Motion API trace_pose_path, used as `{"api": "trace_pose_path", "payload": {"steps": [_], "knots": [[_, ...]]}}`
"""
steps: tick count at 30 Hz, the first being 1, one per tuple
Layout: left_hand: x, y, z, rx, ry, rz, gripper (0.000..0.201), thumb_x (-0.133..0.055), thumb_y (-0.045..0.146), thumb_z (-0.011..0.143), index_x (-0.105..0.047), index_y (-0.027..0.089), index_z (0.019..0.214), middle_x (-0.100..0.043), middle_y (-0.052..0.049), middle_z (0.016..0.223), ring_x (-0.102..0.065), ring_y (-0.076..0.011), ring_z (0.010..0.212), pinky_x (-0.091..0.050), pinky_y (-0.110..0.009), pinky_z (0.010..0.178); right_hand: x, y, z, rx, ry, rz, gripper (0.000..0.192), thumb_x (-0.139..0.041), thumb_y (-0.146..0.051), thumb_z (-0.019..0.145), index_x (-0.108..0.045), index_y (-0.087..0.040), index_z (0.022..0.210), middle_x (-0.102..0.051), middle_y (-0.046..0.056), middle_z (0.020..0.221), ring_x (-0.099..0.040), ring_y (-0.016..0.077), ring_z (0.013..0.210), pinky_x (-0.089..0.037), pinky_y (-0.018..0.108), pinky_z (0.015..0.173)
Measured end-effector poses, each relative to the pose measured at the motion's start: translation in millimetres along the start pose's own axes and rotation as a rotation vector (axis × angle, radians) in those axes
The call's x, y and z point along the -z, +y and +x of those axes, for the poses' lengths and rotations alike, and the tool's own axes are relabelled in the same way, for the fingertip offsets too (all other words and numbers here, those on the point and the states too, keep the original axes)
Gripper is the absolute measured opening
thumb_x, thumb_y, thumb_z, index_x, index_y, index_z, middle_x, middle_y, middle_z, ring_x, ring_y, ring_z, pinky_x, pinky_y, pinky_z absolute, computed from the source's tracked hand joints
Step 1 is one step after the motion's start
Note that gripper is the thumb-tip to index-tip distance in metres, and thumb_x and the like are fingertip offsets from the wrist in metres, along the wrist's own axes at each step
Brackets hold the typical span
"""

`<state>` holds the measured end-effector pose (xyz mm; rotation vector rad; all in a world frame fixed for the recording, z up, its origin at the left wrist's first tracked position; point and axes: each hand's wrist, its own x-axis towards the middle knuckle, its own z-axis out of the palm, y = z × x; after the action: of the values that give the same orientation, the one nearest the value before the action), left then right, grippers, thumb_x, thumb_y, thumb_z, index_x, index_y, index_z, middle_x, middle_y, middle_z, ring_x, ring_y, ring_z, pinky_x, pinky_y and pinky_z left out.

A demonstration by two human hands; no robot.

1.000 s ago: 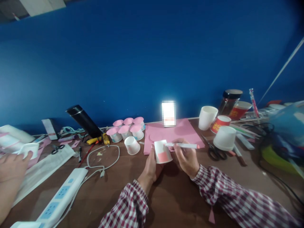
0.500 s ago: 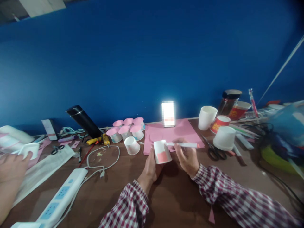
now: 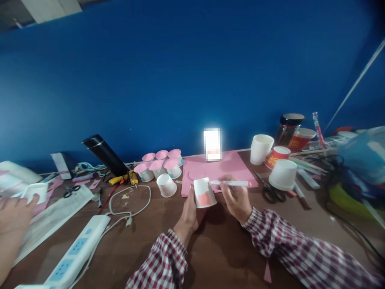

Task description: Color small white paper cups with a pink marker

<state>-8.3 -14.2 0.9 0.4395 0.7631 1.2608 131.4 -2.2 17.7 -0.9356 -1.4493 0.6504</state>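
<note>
My left hand (image 3: 189,212) holds a small white paper cup (image 3: 203,192) upside down; a pink patch colours its lower side. My right hand (image 3: 237,199) grips a white marker with a pink cap (image 3: 231,183), lying level with its tip touching the cup's right side. Both hands hover over the brown table, just in front of a pink paper sheet (image 3: 221,168). Both my sleeves are red-and-white check.
Several pink-topped cups (image 3: 161,164) and one plain cup (image 3: 166,185) lie left of the sheet. Scissors (image 3: 269,188), white and red cups (image 3: 279,168) and a jar stand right. A power strip (image 3: 75,253) and cable lie at left, where another person's hand (image 3: 13,220) holds a cup (image 3: 36,191).
Nearly nothing has moved; the view has shifted slightly, and my hands with the cup and marker sit a touch further left in the picture.
</note>
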Motion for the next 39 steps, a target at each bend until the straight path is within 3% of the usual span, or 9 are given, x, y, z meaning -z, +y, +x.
{"api": "trace_pose_path", "payload": {"steps": [19,24,39], "knots": [[-2.4,1.0,-0.1,-0.015,-0.053,-0.033,0.047,-0.049,0.052,0.086,-0.063,0.01,0.103,-0.071,-0.013,0.097,-0.065,-0.0263,0.094,-0.048,-0.041,0.091,0.5,-0.8,0.0,0.038,-0.022,-0.043,0.018,-0.044,-0.026,0.092,-0.055,-0.018,0.08,-0.059,-0.001,0.059,-0.056,0.0115,0.052,-0.045,0.021,0.049],[-3.6,1.2,-0.3,-0.004,-0.036,-0.014,0.048,-0.049,0.051,0.087,-0.063,0.009,0.105,-0.07,-0.014,0.1,-0.065,-0.0266,0.096,-0.048,-0.041,0.091,0.6,-6.0,-0.5,0.013,0.021,-0.012,0.018,-0.045,-0.029,0.092,-0.056,-0.018,0.083,-0.062,0.001,0.063,-0.06,0.0127,0.055,-0.048,0.021,0.05],[-0.2,-2.3,1.5,-0.022,-0.079,-0.015,0.051,-0.049,0.054,0.085,-0.065,0.01,0.105,-0.071,-0.012,0.1,-0.065,-0.025,0.096,-0.046,-0.037,0.093,-2.3,0.1,-4.7,-0.023,-0.023,0.036,0.018,-0.047,-0.032,0.092,-0.057,-0.019,0.085,-0.061,0.001,0.063,-0.061,0.0146,0.058,-0.05,0.024,0.054]]}}
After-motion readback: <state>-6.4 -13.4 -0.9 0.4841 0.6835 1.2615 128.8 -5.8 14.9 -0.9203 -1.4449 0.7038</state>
